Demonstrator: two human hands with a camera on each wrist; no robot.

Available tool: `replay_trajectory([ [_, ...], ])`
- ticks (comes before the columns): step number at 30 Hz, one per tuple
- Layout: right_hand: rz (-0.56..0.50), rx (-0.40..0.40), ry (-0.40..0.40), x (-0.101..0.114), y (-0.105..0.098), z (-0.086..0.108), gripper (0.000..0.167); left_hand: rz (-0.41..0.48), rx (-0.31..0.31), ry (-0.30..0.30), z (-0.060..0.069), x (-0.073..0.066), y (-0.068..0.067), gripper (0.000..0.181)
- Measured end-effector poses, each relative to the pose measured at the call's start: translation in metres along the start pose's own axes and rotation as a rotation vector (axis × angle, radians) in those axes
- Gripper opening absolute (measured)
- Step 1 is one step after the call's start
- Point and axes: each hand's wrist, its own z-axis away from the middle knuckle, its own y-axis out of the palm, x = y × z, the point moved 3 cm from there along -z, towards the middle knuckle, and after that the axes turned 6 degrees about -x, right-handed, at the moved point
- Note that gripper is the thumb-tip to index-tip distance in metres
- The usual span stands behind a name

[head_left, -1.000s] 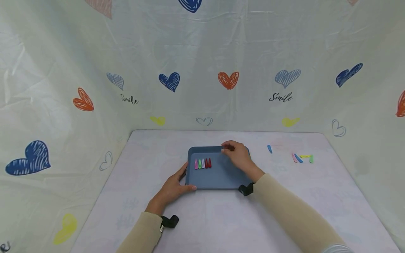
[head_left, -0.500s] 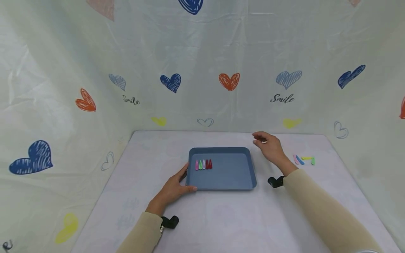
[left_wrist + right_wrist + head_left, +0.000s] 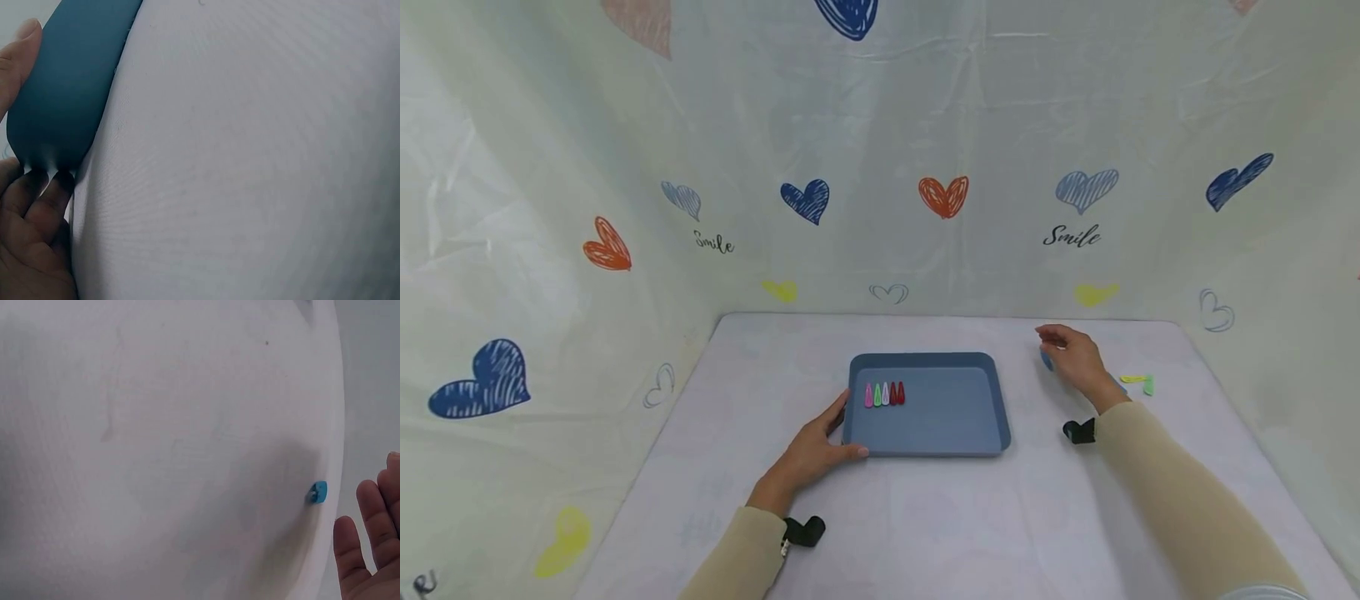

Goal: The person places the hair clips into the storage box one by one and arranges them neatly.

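My left hand [image 3: 811,454] grips the left front corner of a blue-grey tray [image 3: 958,417]. In the left wrist view its thumb lies along one side of the tray wall [image 3: 69,81] and the fingertips touch the corner. Inside the tray, several snap hair clips stand in a row: a pink clip [image 3: 868,396], a green clip [image 3: 877,395], a white clip [image 3: 885,393] and two red clips [image 3: 897,393]. My right hand [image 3: 1077,358] hovers with loosely bent fingers over a blue hair clip [image 3: 1047,360]. In the right wrist view that blue clip [image 3: 319,492] lies apart from the fingers.
A yellow clip [image 3: 1132,379] and a green clip [image 3: 1148,386] lie right of my right wrist; other clips there are mostly hidden by the arm. A heart-printed curtain [image 3: 880,125] rises behind the white table [image 3: 925,525].
My right hand has moved from above the tray to the right, over the lone blue clip, holding nothing visible. My left hand stays on the tray, and the row of clips is unchanged.
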Motion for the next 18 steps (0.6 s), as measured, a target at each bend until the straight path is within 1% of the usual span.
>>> replay_trajectory([
  [7, 0.047, 0.093, 0.041, -0.016, 0.007, 0.001, 0.041, -0.003, 0.004, 0.007, 0.001, 0.001, 0.003, 0.114],
  [13, 0.087, 0.090, 0.050, -0.019, 0.007, 0.003, 0.041, -0.002, 0.006, 0.002, 0.000, 0.000, 0.002, 0.114],
  [18, 0.079, 0.080, 0.066, -0.020, 0.006, 0.005, 0.042, -0.015, 0.000, -0.003, 0.000, -0.001, 0.000, 0.114],
])
